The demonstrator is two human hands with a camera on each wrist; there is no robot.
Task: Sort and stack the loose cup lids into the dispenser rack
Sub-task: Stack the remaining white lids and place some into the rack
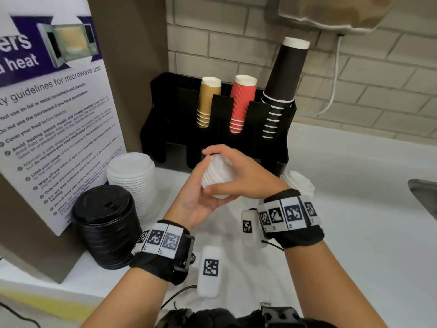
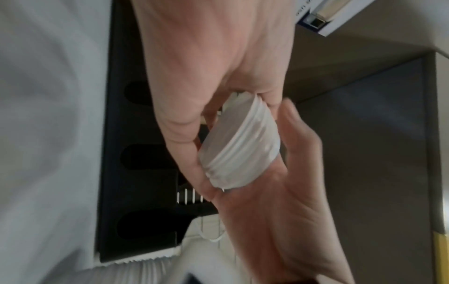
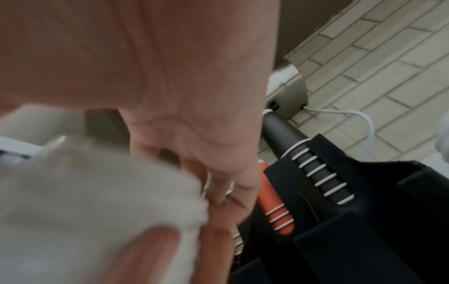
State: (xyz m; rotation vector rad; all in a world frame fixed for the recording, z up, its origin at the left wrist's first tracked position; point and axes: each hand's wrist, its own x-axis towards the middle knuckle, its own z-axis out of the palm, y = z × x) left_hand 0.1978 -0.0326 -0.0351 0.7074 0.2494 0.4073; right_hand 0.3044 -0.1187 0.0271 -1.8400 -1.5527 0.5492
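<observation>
A short stack of white cup lids is in the air just in front of the black dispenser rack. My left hand cups it from below and the side. My right hand curls over its top. In the left wrist view the ribbed lid stack lies on its side between the left palm and the right hand. The right wrist view shows the lids as a white blur under my right hand, with the rack to the right.
On the counter at left stand a tall stack of white lids and a stack of black lids. More white lids sit behind my right wrist. The rack holds tan, red and black cups. A sink edge is at right.
</observation>
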